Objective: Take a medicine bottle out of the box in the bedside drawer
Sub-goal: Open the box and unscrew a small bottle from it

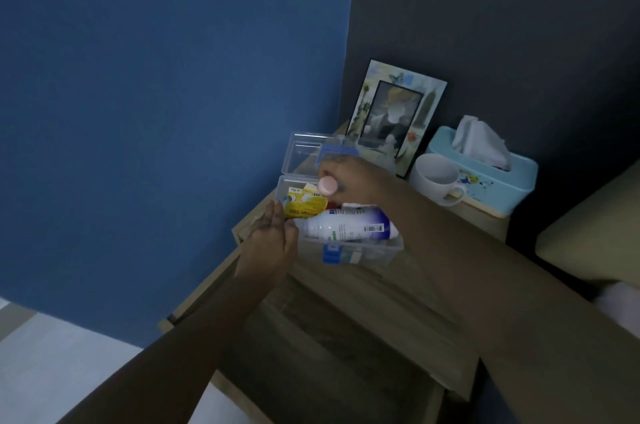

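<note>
A clear plastic box (pixel 388 252) with a blue latch stands on the bedside table top, its lid (pixel 304 155) tipped up and back. Inside lie a white bottle with a blue label (pixel 349 226) on its side and a yellow medicine carton (pixel 304 207). My right hand (pixel 353 181) is over the box, fingers closed around a small bottle with a pink cap (pixel 328 185), held just above the contents. My left hand (pixel 273 236) rests flat against the box's left side, fingers together, steadying it.
The wooden bedside table (pixel 346 285) has its drawer (pixel 311 354) pulled out below the box. Behind the box stand a picture frame (pixel 398 115), a white mug (pixel 438 179) and a light blue tissue box (pixel 485 174). A blue wall lies left; a bed edge right.
</note>
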`<state>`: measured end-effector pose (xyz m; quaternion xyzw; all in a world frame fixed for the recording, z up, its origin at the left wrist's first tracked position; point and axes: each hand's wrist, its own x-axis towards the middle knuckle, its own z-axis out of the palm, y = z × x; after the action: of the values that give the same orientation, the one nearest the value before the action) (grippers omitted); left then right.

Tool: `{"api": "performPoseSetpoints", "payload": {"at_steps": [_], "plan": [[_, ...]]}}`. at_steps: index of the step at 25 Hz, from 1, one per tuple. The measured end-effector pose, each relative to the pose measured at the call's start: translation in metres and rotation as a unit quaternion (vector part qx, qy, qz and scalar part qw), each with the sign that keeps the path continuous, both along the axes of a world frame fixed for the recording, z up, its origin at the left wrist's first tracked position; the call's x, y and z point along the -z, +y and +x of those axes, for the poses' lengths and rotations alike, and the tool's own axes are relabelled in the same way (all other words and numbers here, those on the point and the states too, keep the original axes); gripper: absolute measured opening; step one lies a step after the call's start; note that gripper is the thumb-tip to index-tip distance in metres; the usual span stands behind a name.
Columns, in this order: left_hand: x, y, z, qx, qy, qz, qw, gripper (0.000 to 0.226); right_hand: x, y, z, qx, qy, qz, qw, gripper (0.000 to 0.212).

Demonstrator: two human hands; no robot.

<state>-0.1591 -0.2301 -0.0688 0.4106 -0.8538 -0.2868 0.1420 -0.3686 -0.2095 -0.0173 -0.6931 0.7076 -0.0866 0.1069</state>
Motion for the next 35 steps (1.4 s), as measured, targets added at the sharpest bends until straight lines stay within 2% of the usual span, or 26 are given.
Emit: {"api": "performPoseSetpoints", "payload": {"at_steps": [2,5,7,9,12,14,18,20,27,32,35], "plan": [[-0.009,-0.001,0.002,0.01,0.0,-0.025,1.0,0.049,-0.012,0.015,0.005,0.039,-0.123,-0.081,0.988,0.032],[-0.034,-0.002,0.004,0.007,0.079,-0.067,0.995,0.041,-0.019,0.051,0.024,0.108,-0.266,-0.186,0.94,0.041],[-0.05,-0.001,0.002,0.024,0.143,-0.076,0.987,0.032,-0.012,0.077,0.036,0.126,-0.297,-0.219,0.921,0.045],[-0.066,0.007,-0.001,0.057,0.182,-0.038,0.981,0.029,-0.007,0.103,0.044,0.139,-0.302,-0.237,0.913,0.047],[-0.08,0.028,-0.007,0.115,0.19,0.035,0.974,0.028,-0.004,0.133,0.053,0.184,-0.315,-0.253,0.896,0.067],[-0.085,0.043,-0.011,0.146,0.171,0.052,0.973,0.033,-0.005,0.145,0.059,0.2,-0.328,-0.269,0.883,0.076],[-0.096,0.059,-0.016,0.193,0.171,0.072,0.963,0.036,-0.013,0.159,0.066,0.204,-0.276,-0.328,0.88,0.045],[-0.101,0.061,-0.018,0.196,0.167,0.083,0.963,0.031,-0.016,0.164,0.068,0.191,-0.256,-0.342,0.884,0.037],[-0.105,0.048,-0.021,0.201,0.134,0.129,0.962,0.03,-0.018,0.163,0.066,0.168,-0.221,-0.271,0.922,0.051],[-0.101,0.042,-0.024,0.231,0.093,0.11,0.962,0.026,-0.021,0.165,0.059,0.13,-0.156,-0.239,0.95,0.044],[-0.102,0.042,-0.029,0.257,0.067,0.101,0.959,0.028,-0.019,0.168,0.06,0.118,-0.135,-0.256,0.95,0.04]]}}
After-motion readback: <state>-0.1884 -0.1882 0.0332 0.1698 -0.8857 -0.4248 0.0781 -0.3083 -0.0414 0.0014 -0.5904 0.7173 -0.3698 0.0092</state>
